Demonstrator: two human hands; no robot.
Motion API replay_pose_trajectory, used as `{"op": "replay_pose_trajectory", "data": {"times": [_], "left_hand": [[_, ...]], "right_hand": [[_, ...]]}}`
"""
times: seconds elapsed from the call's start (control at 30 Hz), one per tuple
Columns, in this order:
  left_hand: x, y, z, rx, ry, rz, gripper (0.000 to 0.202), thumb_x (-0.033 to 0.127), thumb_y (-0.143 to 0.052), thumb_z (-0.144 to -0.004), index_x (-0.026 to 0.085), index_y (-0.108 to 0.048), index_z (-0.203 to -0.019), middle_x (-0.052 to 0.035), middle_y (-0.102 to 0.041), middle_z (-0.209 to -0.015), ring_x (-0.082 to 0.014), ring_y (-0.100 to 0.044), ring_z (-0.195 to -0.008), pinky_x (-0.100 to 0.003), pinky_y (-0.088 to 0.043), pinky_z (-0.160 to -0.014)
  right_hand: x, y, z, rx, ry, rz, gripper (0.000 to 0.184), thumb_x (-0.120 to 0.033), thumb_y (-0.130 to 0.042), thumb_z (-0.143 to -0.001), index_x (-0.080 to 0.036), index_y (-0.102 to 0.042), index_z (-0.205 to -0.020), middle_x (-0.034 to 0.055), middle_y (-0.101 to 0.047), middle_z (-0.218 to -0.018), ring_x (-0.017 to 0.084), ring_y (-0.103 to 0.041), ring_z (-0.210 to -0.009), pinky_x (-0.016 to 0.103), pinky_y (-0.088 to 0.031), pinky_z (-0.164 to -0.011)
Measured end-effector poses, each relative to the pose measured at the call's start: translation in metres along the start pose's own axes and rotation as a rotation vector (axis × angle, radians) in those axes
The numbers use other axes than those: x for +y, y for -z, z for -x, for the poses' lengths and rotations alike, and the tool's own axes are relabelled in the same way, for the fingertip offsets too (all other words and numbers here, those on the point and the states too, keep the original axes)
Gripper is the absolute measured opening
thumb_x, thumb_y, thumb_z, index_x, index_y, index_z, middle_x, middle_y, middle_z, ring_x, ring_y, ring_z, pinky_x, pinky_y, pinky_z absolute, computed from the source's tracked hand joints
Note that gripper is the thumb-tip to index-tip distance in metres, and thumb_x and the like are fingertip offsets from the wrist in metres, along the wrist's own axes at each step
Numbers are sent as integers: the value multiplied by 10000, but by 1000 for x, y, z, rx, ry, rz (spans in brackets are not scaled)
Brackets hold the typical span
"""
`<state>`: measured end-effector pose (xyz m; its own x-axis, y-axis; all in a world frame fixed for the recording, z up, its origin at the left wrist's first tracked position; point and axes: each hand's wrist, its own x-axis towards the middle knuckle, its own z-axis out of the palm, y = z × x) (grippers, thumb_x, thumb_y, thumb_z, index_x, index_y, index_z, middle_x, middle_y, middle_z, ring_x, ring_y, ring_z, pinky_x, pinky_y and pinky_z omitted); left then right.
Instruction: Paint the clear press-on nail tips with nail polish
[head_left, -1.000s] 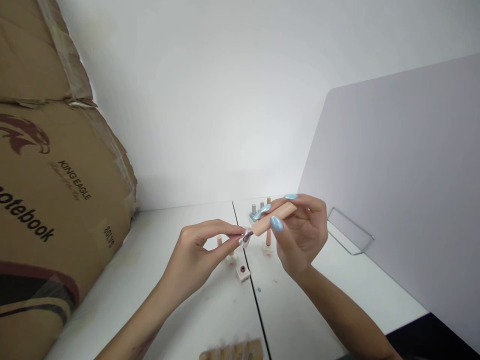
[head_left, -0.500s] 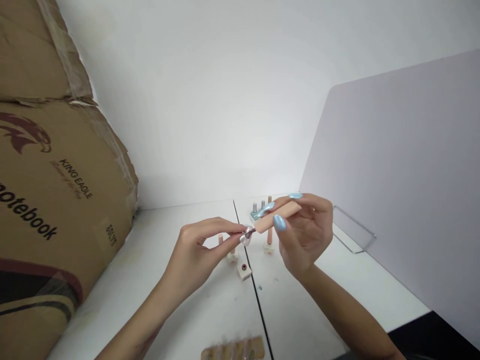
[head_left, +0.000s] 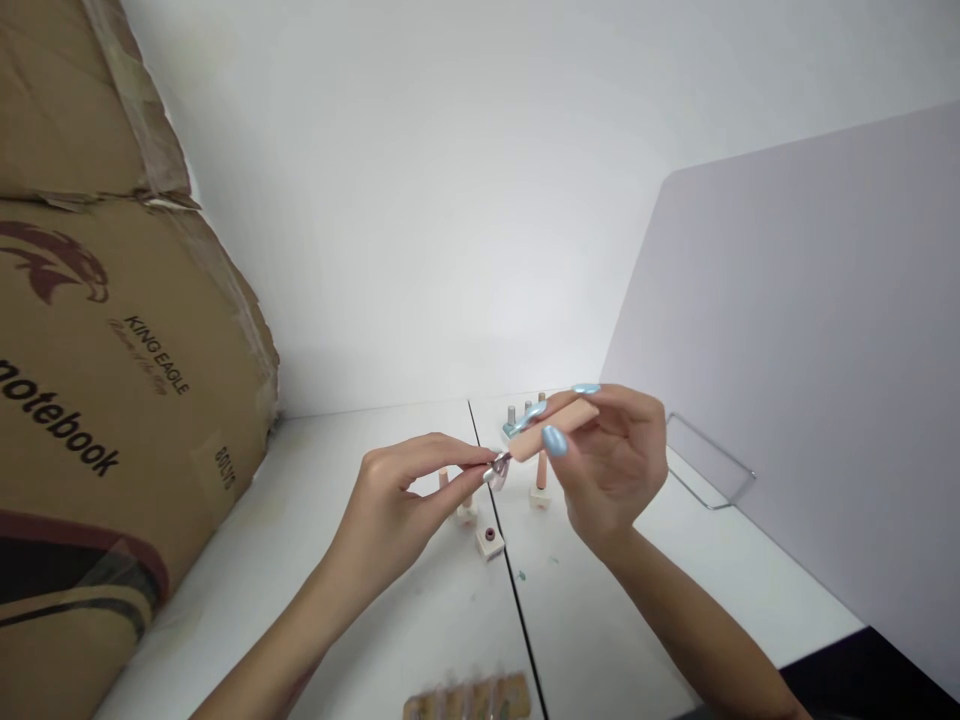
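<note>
Between the thumb and fingertips of my left hand (head_left: 409,495) is pinched a small, glossy false nail (head_left: 499,474). My right hand (head_left: 615,465) grips the long peach cap of a nail polish brush (head_left: 551,431), slanting down to the left. Its dark brush end meets the false nail; the exact contact is too small to make out. Below the hands, an uncapped nail polish bottle (head_left: 490,544) with a dark neck stands on the white table. Behind my left fingers is another peach-capped bottle (head_left: 466,513), partly hidden. A further peach-capped bottle (head_left: 539,496) stands behind the brush.
Teal bottles with grey caps (head_left: 511,416) stand at the back. A holder with several clear pieces (head_left: 469,697) lies at the near edge. A large cardboard box (head_left: 150,400) flanks the left; a pale panel (head_left: 795,350) with a wire leg (head_left: 712,470) rises at right.
The brush and false nail have shifted slightly against each other, and the peach cap sits a little lower at its upper end. Both hands keep their hold. The view has moved slightly.
</note>
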<state>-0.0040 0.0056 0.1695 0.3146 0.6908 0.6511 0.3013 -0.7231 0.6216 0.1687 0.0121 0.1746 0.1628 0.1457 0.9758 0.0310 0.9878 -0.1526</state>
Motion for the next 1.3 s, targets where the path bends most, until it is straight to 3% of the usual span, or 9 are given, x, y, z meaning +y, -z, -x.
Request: {"op": "replay_pose_trajectory", "data": {"times": [0.17,0.3,0.4,0.53,0.63,0.7,0.83,1.1,1.3], "left_hand": [[-2,1,3,8,-25,-18,135,147,-709,-821,246,-769,-892,11,-784,-841,-146,-711,-752,-228,-539,-677],[0,0,1,7,-32,-17,129,144,-704,-825,238,-767,-887,9,-782,-828,-147,-711,-738,-230,-537,-660],[0,1,1,6,-30,-28,115,144,-710,-820,230,-764,-875,9,-779,-811,-144,-706,-718,-233,-532,-652],[-2,3,4,12,-24,-23,139,146,-700,-829,252,-764,-892,17,-783,-844,-144,-710,-752,-232,-539,-678],[-3,2,5,7,2,-7,120,171,-697,-833,252,-766,-889,7,-784,-844,-156,-710,-750,-241,-544,-664],[-3,1,4,6,25,12,106,181,-700,-830,247,-766,-880,0,-783,-839,-163,-708,-744,-248,-540,-654],[2,0,2,-11,60,30,86,186,-694,-833,236,-763,-846,-2,-777,-801,-163,-696,-705,-267,-522,-658],[2,2,4,-33,101,55,78,225,-693,-842,236,-770,-843,-24,-786,-827,-188,-708,-742,-290,-519,-682],[3,2,2,-47,150,86,90,229,-686,-846,253,-773,-850,-6,-784,-839,-174,-704,-754,-275,-511,-699]], "right_hand": [[4,3,0,168,-131,32,329,-44,-602,-825,-251,-555,-1077,-46,-650,-712,135,-662,-702,371,-617,-724],[-1,3,0,1,-22,-7,364,-47,-593,-819,-236,-548,-1126,-37,-656,-698,139,-669,-683,302,-597,-578],[-2,1,-1,-97,50,2,424,2,-578,-796,-214,-540,-1159,-44,-658,-659,138,-672,-671,296,-586,-586],[1,2,-1,94,-77,28,381,6,-593,-800,-229,-560,-1098,-50,-661,-698,125,-667,-686,336,-599,-698],[2,4,0,237,-212,-18,309,-49,-621,-812,-236,-570,-1053,-33,-667,-766,125,-672,-733,325,-602,-699],[1,5,1,203,-264,-84,288,-86,-624,-819,-241,-564,-1055,-28,-662,-774,133,-675,-736,319,-606,-659],[-2,1,3,1,-222,-149,290,-93,-613,-823,-244,-551,-1063,-30,-662,-761,140,-676,-686,355,-620,-657],[4,3,4,245,-364,-93,277,-108,-612,-843,-254,-555,-1071,-23,-660,-796,142,-675,-782,359,-626,-723],[-2,1,4,68,-234,-247,309,-50,-608,-810,-220,-578,-1066,-9,-684,-799,128,-673,-716,314,-614,-645]]}}
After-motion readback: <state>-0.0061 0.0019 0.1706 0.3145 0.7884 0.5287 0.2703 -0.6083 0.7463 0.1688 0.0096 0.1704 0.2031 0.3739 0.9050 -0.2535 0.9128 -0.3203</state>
